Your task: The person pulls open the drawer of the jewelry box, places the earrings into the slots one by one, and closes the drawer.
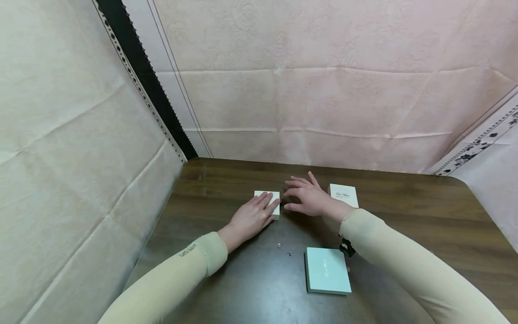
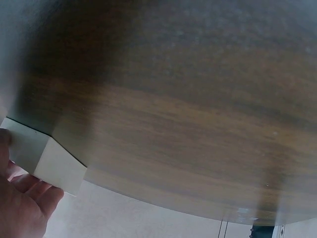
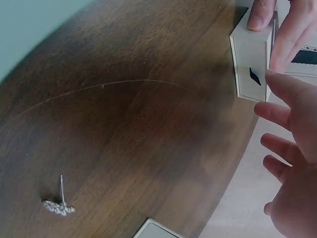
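Observation:
My left hand (image 1: 252,217) grips a small white box (image 1: 276,196) near the back of the brown table. Its fingers lie over the top while the thumb holds the near side, as the right wrist view shows. On the box's right side is a small black tab (image 3: 254,76). Beside that side hovers my right hand (image 1: 309,198), fingers spread and loosely bent, holding nothing. One fingertip is close to the tab; whether it touches the box I cannot tell. In front of the hands lie two tiny sparkly earrings (image 1: 279,245), one a stud earring (image 3: 58,206) with a straight post.
A second white box (image 1: 344,193) with dark lettering stands behind my right wrist. Nearer, a flat mint-green box (image 1: 328,271) lies under my right forearm's left side. Pale patterned cloth (image 1: 323,103) hangs beyond the table's far edge.

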{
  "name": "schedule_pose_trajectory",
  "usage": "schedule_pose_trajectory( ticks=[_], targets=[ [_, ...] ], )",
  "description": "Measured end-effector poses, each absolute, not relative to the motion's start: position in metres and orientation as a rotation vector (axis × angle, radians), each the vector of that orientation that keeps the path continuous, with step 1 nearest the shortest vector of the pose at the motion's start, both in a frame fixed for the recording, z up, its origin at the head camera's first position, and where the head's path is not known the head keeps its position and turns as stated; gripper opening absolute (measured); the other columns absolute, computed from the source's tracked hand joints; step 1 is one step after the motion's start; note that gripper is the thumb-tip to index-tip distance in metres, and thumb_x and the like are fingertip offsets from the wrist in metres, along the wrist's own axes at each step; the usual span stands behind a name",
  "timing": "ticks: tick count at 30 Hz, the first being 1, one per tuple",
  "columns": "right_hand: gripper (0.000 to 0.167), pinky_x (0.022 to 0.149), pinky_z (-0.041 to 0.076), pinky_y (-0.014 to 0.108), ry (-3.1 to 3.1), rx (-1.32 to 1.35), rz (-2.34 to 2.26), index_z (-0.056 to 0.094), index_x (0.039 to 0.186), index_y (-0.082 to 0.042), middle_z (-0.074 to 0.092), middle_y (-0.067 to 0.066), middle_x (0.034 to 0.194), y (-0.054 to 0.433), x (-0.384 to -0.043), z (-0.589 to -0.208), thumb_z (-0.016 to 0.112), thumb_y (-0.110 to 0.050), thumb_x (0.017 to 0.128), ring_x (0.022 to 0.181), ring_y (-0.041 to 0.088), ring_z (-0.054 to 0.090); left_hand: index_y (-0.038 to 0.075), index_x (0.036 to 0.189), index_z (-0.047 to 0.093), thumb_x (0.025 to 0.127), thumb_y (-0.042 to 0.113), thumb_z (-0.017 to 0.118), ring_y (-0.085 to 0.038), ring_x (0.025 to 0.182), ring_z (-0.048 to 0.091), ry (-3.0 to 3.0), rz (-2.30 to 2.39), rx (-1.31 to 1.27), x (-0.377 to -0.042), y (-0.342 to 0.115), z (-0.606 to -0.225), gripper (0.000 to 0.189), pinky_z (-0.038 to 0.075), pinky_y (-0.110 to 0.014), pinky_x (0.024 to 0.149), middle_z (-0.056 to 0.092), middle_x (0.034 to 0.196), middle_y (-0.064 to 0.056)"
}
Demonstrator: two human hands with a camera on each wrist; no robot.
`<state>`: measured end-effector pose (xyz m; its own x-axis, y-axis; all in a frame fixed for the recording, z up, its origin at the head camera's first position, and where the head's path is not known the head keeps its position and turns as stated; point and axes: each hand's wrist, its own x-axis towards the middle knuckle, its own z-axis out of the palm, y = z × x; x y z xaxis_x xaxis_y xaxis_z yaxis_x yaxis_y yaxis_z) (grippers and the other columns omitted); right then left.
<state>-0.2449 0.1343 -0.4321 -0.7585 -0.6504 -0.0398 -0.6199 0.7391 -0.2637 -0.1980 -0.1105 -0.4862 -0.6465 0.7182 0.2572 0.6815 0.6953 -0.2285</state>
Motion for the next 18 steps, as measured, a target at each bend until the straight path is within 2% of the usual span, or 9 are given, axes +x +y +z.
schedule_pose_trajectory(
  ticks=[4, 18],
  targets=[
    [0.035, 0.124, 0.004, 0.078, 2.812, -1.043, -0.375, 0.078, 0.127, -0.013, 0.054, 0.018, 0.159, 0.132, -0.247, -0.436, 0.075, -0.037, 0.102, 0.157, 0.040, 0.036, 0.012, 0.155, 0.057, 0.109, 0.040, 0.063, -0.029, 0.140, 0.060, -2.593, 0.177, -1.097, -0.197, -0.111, -0.485, 0.054, 0.051, -0.041, 0.114, 0.058, 0.154, -0.018],
    [0.024, 0.123, -0.001, 0.079, 2.796, -1.057, -0.382, 0.081, 0.117, -0.016, 0.053, 0.018, 0.160, 0.124, -0.254, -0.444, 0.074, -0.035, 0.103, 0.158, 0.040, 0.034, 0.012, 0.158, 0.054, 0.111, 0.041, 0.059, -0.030, 0.143, 0.058, -2.623, 0.205, -1.105, -0.197, -0.110, -0.483, 0.056, 0.050, -0.041, 0.115, 0.056, 0.157, -0.018]
  ],
)
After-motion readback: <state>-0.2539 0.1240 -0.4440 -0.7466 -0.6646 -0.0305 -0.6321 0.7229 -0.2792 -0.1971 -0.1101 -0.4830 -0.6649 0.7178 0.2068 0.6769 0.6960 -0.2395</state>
